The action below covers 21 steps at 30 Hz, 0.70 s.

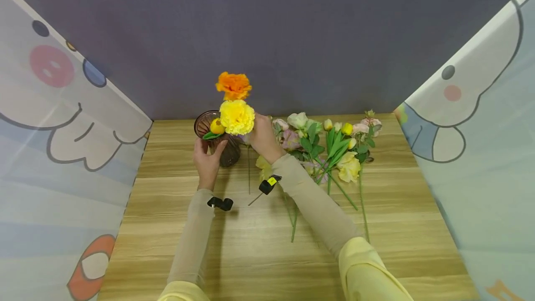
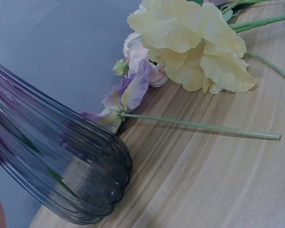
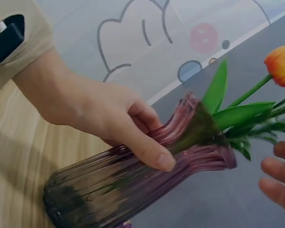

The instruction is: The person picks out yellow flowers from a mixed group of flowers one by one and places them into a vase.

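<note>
From the head view, my left hand (image 1: 207, 159) holds the ribbed purple glass vase (image 1: 225, 150), which stands near the back of the wooden worktop (image 1: 267, 254), left of the middle. My right hand (image 1: 263, 138) is just beside the vase mouth, behind a yellow carnation (image 1: 237, 116); I cannot tell here if this grip has the stem. An orange carnation (image 1: 233, 85) rises above it, and a small yellow tulip (image 1: 217, 126) sits at the rim. To the right lies a pile of loose flowers (image 1: 334, 145) with their stems pointing toward me.

In the left wrist view, the vase (image 2: 61, 171) fills the lower left, its base on the worktop (image 2: 213, 180). Just behind it lies a pale purple flower (image 2: 128, 92) on a thin green stem, and further back a big pale yellow bloom (image 2: 194, 45).

In the right wrist view, my left hand (image 3: 92, 111) wraps the vase (image 3: 133, 185) at its neck — thumb across the front, fingers curled behind. Green leaves (image 3: 228, 111) come out of the mouth, with an orange tulip bud (image 3: 281, 64) above. My right fingertips (image 3: 278, 171) show at the right edge, loosely bent and touching nothing that I can see.
</note>
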Available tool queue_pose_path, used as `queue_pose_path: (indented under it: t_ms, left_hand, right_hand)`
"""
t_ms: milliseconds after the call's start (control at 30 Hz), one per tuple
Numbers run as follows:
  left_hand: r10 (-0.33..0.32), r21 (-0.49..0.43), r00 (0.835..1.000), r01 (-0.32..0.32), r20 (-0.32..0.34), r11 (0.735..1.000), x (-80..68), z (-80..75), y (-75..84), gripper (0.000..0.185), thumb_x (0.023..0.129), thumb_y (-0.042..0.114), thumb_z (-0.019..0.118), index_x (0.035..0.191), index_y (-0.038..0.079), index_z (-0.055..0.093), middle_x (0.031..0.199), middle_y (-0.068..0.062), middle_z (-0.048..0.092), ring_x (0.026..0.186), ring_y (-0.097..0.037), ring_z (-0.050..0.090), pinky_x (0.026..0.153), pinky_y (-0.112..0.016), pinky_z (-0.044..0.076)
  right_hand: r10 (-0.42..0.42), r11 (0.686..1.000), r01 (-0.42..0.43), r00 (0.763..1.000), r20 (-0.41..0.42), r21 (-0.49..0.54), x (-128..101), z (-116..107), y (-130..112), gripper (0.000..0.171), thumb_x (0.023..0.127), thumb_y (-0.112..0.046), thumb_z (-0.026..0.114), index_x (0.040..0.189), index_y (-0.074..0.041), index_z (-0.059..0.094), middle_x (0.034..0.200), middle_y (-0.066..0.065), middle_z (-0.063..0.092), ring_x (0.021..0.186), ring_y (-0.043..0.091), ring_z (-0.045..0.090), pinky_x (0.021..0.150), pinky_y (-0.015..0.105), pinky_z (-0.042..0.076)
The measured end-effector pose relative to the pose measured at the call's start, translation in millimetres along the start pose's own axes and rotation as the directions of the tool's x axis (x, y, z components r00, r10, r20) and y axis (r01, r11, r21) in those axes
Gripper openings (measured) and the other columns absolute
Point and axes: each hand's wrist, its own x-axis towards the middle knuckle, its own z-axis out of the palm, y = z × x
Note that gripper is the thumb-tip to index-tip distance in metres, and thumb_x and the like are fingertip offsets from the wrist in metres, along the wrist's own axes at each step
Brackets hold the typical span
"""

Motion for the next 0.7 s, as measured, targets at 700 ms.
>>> queue_pose_path:
  t_ms: [700]
  left_hand:
    - [0.040,0.004,0.999,-0.040,0.000,0.999,3.5,-0.2,-22.6,0.051,0.086,0.000,0.082,0.130,-0.009,0.057,0.126,-0.017,0.064,0.124,-0.024,0.062,0.113,-0.035,0.046]
  right_hand:
    - [0.224,0.956,-0.203,0.971,-0.083,0.212,5,-3,0,0.019,0.107,-0.014,0.055,0.114,0.002,0.062,0.096,0.017,0.070,0.077,0.029,0.066,0.074,0.038,0.055]
